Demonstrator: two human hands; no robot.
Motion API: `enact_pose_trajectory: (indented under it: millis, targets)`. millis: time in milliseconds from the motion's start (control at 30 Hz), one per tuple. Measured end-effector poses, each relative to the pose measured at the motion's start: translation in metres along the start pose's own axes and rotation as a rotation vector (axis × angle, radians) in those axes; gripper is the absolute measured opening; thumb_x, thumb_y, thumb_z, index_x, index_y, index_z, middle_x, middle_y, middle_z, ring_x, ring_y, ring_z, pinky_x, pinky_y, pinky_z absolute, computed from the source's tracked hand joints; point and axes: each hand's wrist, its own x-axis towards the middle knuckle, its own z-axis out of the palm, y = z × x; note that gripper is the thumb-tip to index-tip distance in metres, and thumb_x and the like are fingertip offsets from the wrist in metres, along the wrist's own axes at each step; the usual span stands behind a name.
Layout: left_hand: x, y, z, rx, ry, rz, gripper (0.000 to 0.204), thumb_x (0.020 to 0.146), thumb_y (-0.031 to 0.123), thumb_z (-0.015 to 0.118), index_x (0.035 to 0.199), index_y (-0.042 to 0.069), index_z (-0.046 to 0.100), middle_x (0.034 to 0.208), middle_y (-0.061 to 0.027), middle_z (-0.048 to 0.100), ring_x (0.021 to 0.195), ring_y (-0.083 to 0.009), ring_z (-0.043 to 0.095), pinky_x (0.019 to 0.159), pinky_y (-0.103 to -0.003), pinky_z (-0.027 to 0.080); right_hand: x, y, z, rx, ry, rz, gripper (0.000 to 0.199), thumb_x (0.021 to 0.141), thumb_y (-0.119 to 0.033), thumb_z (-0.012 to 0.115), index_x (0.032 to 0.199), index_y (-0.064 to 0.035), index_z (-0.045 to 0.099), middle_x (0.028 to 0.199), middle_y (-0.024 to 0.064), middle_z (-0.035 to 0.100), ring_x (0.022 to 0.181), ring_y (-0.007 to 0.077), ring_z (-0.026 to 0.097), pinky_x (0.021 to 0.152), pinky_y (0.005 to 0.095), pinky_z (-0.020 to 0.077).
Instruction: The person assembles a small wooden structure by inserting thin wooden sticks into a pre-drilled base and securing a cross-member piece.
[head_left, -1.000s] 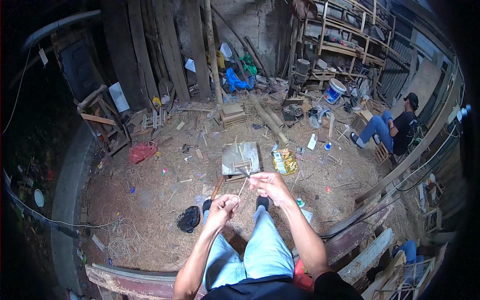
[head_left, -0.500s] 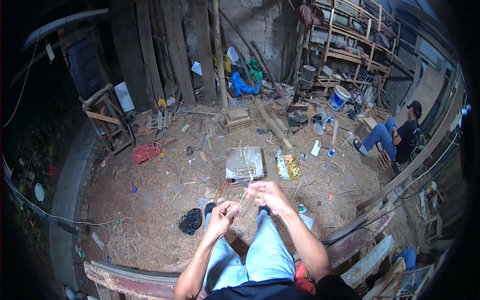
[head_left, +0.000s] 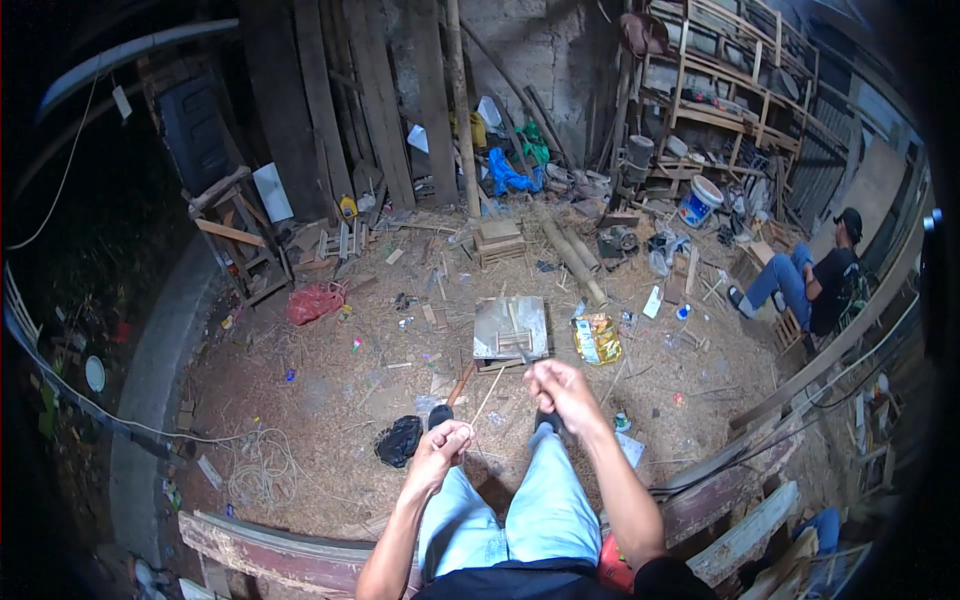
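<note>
Brown, litter-strewn floor [head_left: 340, 420] is carrying crumpled black plastic bag [head_left: 399, 441], crumpled red plastic bag [head_left: 316, 302], shiny gold packet [head_left: 597, 341], low grey square-topped stand [head_left: 489, 328], coiled pale cord [head_left: 286, 452].

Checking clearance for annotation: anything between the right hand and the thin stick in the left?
Nothing visible. The right hand, gripping a dark narrow tool, is apart from the thin stick in the left hand; ground shows in the gap.

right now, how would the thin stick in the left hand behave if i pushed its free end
The stick is probably very light, being so thin. It looks fairly stiff, running straight out of the left hand without sagging. Pushed hard sideways, that slender length might bend or snap.
</note>
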Motion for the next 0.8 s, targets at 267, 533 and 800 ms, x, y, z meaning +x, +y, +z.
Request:
enact_pose_trajectory:
  millis: [267, 533, 800]
  targets:
    - [-0.006, -0.009, 0.002, 0.145, 0.007, 0.062, 0.017, 0.090, 0.023, 0.056, 0.090, 0.006, 0.059, 0.067, 0.0050, 0.046, 0.057, -0.0027, 0.036, 0.049, -0.018, 0.027, -0.026, -0.001, 0.035, -0.057, -0.063, -0.091, 0.027, 0.089, -0.013, 0.057, 0.113, -0.0010, 0.055, 0.079, 0.0050, 0.063, 0.054, 0.0034, 0.044, 0.046, 0.0170, 0.0358]
    - [0.001, 0.005, 0.018, 0.104, -0.041, 0.130, 0.015, 0.091, 0.015, 0.054, 0.098, 0.003, 0.058, 0.065, 0.0048, 0.048, 0.050, -0.0018, 0.039, 0.045, -0.019, 0.032, -0.028, -0.001, 0.041, -0.072, -0.117, -0.076, 0.023, 0.089, -0.015, 0.058, 0.105, 0.0015, 0.061, 0.074, 0.0045, 0.062, 0.053, 0.0033, 0.042, 0.045, 0.0171, 0.0330]
    - [0.002, -0.002, 0.026, 0.149, 0.058, 0.166, 0.020, 0.089, 0.013, 0.056, 0.106, 0.004, 0.061, 0.060, 0.0060, 0.046, 0.045, -0.0018, 0.034, 0.040, -0.019, 0.025, -0.039, -0.005, 0.041, 0.060, -0.307, 0.049, 0.019, 0.090, -0.014, 0.057, 0.101, -0.0006, 0.062, 0.073, 0.0036, 0.062, 0.051, 0.0014, 0.040, 0.044, 0.0163, 0.0288]
